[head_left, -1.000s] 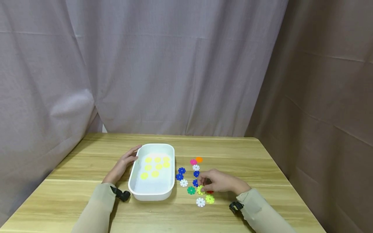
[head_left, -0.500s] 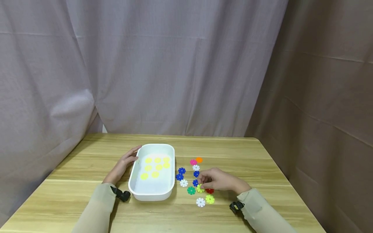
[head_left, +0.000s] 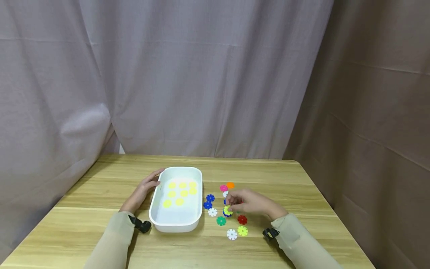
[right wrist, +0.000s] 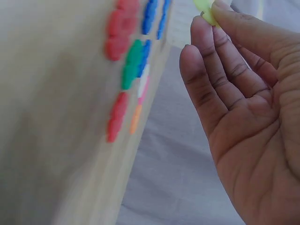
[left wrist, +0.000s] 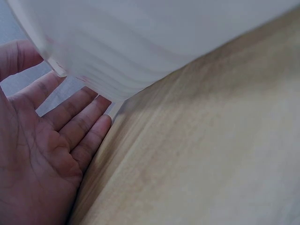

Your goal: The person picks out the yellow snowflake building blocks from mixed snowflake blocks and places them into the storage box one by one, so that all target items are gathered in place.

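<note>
My left hand (head_left: 142, 193) rests against the left side of a white tray (head_left: 175, 224), its thumb at the rim. In the left wrist view, the fingers (left wrist: 77, 110) lie fairly straight along the outer wall. Several yellow discs (head_left: 179, 201) lie spread inside the tray. With thumb and fingertips my right hand (head_left: 250, 203) pinches a yellow-green notched plastic disc (head_left: 228, 210), which overlaps a blue disc (head_left: 227, 215) in the head view. The right wrist view shows the held disc (right wrist: 206, 11) at its top edge, partly cut off.
Around the right hand lie a green disc (head_left: 221, 221), a red disc (head_left: 242, 219), a white disc (head_left: 231, 234) and another yellow-green disc (head_left: 242, 231). Pink (head_left: 223, 188) and orange discs (head_left: 230, 185) lie farther back. A grey curtain (head_left: 188, 93) hangs behind the wooden table (head_left: 174, 250).
My right hand has moved slightly away from me and left, with the yellow-green disc pinched in it. The red disc now shows fully. My left hand keeps its place on the tray.
</note>
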`<action>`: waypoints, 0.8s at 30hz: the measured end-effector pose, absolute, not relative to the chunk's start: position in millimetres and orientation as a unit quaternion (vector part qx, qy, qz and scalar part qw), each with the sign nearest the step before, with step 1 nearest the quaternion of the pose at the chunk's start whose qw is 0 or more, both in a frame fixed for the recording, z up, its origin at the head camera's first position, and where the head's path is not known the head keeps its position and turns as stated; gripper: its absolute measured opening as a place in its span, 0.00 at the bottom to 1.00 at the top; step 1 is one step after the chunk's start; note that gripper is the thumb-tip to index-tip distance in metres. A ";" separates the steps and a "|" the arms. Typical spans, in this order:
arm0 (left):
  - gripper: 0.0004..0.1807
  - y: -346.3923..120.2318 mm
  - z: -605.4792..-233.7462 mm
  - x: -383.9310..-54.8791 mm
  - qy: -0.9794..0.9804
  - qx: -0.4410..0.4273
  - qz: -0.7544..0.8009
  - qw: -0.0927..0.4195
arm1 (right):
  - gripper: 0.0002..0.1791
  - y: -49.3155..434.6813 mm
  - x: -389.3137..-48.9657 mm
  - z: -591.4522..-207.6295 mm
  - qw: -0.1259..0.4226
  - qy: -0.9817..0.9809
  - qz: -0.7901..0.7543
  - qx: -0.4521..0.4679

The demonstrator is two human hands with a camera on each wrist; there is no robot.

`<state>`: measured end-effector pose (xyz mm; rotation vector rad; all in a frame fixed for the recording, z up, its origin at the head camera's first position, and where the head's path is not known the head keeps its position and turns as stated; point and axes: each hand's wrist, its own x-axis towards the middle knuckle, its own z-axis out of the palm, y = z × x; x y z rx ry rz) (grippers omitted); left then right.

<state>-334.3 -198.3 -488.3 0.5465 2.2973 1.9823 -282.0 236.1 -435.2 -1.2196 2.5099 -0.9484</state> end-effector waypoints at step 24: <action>0.31 -198.3 -492.5 -336.4 0.738 0.178 0.651 0.027 | 0.06 149.0 -323.4 -395.4 0.082 0.825 -0.296 -0.475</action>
